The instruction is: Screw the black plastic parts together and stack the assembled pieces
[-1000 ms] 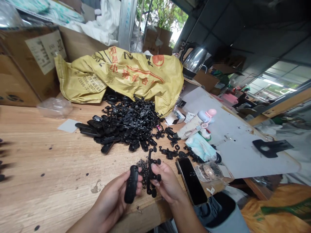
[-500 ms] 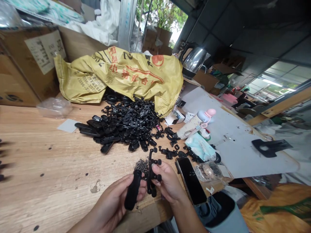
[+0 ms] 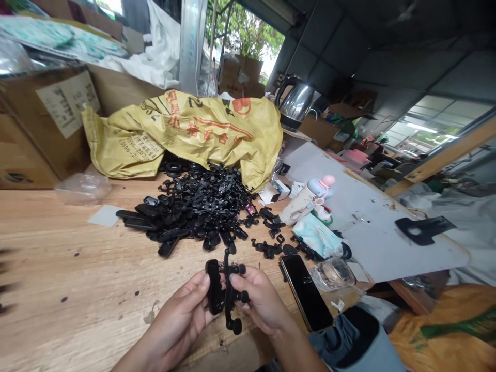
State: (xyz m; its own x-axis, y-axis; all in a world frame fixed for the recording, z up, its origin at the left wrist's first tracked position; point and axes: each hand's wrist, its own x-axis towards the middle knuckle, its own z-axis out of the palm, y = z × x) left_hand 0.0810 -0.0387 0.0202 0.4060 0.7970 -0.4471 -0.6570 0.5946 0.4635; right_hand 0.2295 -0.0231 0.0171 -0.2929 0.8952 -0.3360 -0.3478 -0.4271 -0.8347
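At the lower centre of the frame, the left hand was closed around a black oblong shell, and the right hand pinched a knobbed black bracket just beside it — whether the two parts touched was unclear. Both looked light and stiff, likely moulded plastic; the shell's smooth face might slip, so its long edges seemed the surest hold. The bracket's thin arms looked weakest — its thicker middle suited a grip better.

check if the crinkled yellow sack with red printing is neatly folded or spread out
Spread out loosely: the yellow sack lies in uneven wrinkles behind the heap of small black plastic parts, its red lettering showing.
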